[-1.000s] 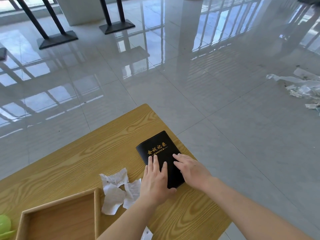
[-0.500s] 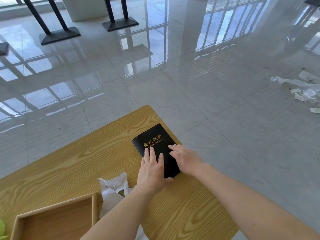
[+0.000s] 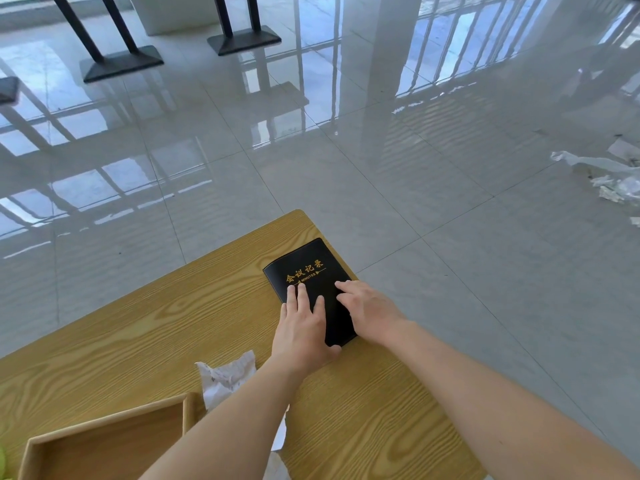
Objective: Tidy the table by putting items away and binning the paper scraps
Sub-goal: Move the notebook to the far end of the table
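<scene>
Both hands, left (image 3: 304, 327) and right (image 3: 370, 313), lie flat and spread on the notebook (image 3: 308, 271), gripping nothing; scraps (image 3: 225, 379) remain unbinned beside the tray (image 3: 187, 410).

Black gold-lettered notebook (image 3: 308, 282) has been pushed farther toward the far corner of the wooden table (image 3: 138, 323) under both flat hands, left hand (image 3: 303, 327) and right hand (image 3: 369, 311). Crumpled white paper scraps (image 3: 225, 375) now lie farther behind the left wrist.
</scene>
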